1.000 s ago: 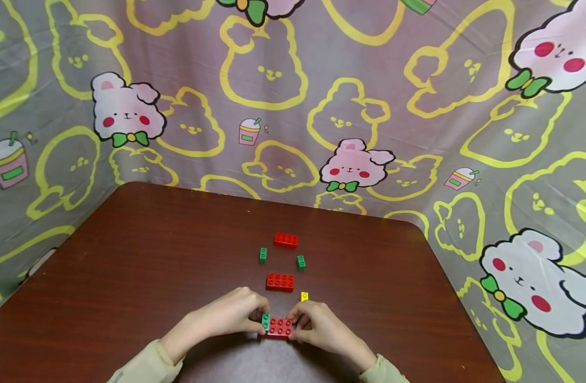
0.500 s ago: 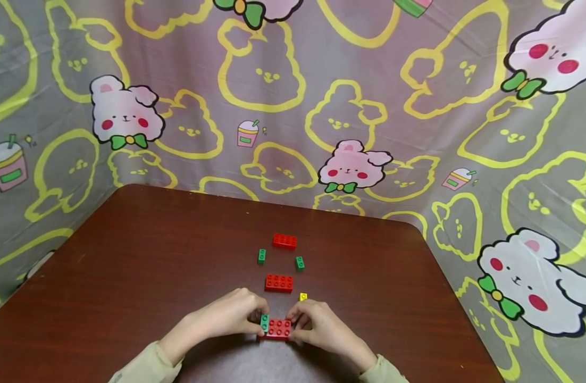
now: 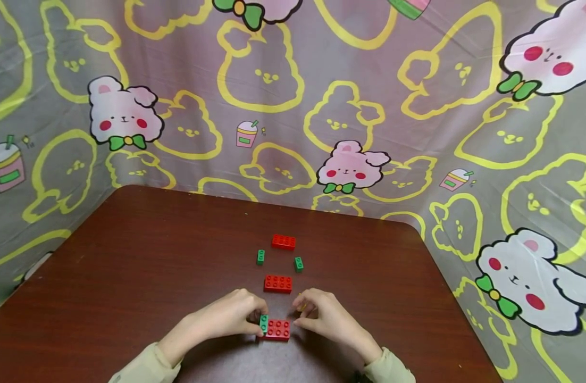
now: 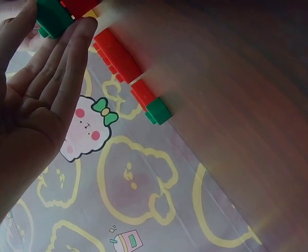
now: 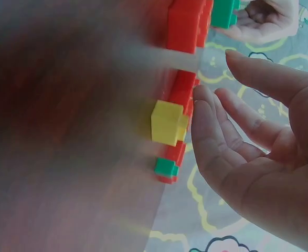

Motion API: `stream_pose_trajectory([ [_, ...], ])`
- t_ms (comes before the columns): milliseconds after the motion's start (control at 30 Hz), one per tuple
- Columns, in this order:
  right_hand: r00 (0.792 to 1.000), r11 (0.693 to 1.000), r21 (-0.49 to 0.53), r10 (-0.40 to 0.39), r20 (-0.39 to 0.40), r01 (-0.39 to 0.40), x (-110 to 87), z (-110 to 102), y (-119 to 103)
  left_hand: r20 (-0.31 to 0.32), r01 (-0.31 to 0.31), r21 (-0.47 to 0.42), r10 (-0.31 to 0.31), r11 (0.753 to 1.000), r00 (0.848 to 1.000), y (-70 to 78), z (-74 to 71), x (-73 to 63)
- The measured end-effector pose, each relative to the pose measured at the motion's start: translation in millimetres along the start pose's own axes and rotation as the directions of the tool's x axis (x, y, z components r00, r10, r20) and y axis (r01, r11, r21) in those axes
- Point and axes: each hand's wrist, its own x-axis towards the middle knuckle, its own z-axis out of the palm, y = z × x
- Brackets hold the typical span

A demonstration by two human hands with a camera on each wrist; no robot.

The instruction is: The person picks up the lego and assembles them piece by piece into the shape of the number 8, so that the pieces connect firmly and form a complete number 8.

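Observation:
My left hand point(image 3: 228, 314) pinches a green toy brick point(image 3: 264, 322) between thumb and fingers. This narrow two-stud brick sits on the left end of a red brick point(image 3: 278, 330) near the table's front. In the left wrist view the same green brick point(image 4: 55, 19) shows between thumb and fingertips. To the right of the red brick, my right hand point(image 3: 331, 322) is apart from it, thumb and fingers spread and holding nothing. A small yellow brick point(image 5: 166, 123) stands just beyond the right fingertips; in the head view those fingers mostly hide it.
Behind the hands a second red brick point(image 3: 277, 284) lies on the brown table point(image 3: 178, 239). Farther back are two green bricks, one on the left point(image 3: 260, 257) and one on the right point(image 3: 299, 264), and another red brick point(image 3: 284, 242). A patterned cloth point(image 3: 274, 127) surrounds the table's far sides.
My right hand has let go of the red brick's right end and moved slightly away, toward the yellow brick. My left hand keeps its pinch on the green brick.

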Motion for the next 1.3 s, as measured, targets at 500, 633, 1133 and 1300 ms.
stream_pose_trajectory([
  [500, 0.994, 0.999, -0.043, 0.018, -0.106, -0.023, 6.3, -12.5, 4.9, 0.001, 0.014, -0.010, -0.014, 1.000, 1.000, -0.9, 1.0, 0.1],
  [633, 0.992, 0.997, -0.073, 0.027, -0.121, -0.035, 6.7, -13.1, 7.8, 0.019, 0.041, -0.019, -0.041, 0.999, 0.999, -1.4, 1.5, 0.7],
  [1133, 0.993, 0.996, -0.083, 0.036, -0.112, -0.045, 9.1, -10.1, 20.1, 0.019, 0.030, -0.013, -0.030, 0.999, 0.999, 0.2, 0.0, -0.4],
  [1300, 0.995, 0.998, -0.061, 0.022, -0.102, -0.029, 10.8, -8.4, 24.2, 0.019, 0.030, -0.009, -0.030, 1.000, 0.999, 0.4, -0.3, -0.6],
])
